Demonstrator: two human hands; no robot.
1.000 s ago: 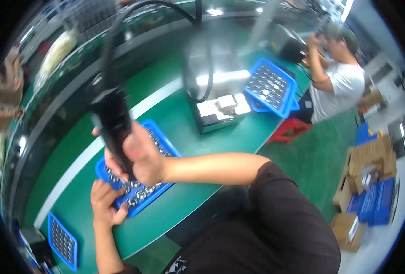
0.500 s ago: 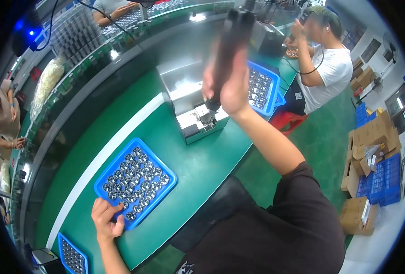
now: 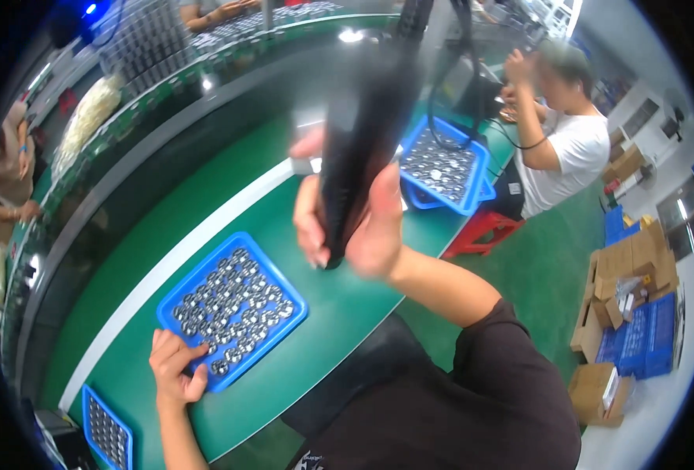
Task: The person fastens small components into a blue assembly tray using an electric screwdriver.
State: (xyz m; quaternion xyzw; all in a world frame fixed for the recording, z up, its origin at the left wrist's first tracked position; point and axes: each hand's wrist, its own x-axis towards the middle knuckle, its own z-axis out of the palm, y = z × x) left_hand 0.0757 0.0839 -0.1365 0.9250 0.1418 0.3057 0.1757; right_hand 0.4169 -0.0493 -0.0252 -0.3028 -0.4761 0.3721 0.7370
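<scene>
My right hand (image 3: 374, 235) is wrapped round an upright black electric screwdriver (image 3: 347, 172), its upper part smeared by motion, above the green table. The tool's lower end points down, to the right of a blue tray (image 3: 294, 301) full of round dark-and-silver metal parts (image 3: 237, 290). At that tray's near left corner is my left hand (image 3: 176, 368). Its index fingertip touches or nearly touches a part by the rim, with the thumb apart from it over the edge. The other fingers are curled. A silver box-shaped device (image 3: 309, 164) is mostly hidden behind the right hand and screwdriver.
Stacked blue trays of parts (image 3: 441, 168) stand at the table's far right; another tray (image 3: 108, 431) lies at the lower left. A co-worker (image 3: 562, 133) sits at the right beyond a red stool (image 3: 484, 235). A curved conveyor edge (image 3: 167, 110) runs along the far side. Cartons (image 3: 633, 258) stand farther right.
My right hand has brought the screwdriver down and left, away from the silver device, toward the tray. My left hand stays at the tray's corner. The view has shifted slightly.
</scene>
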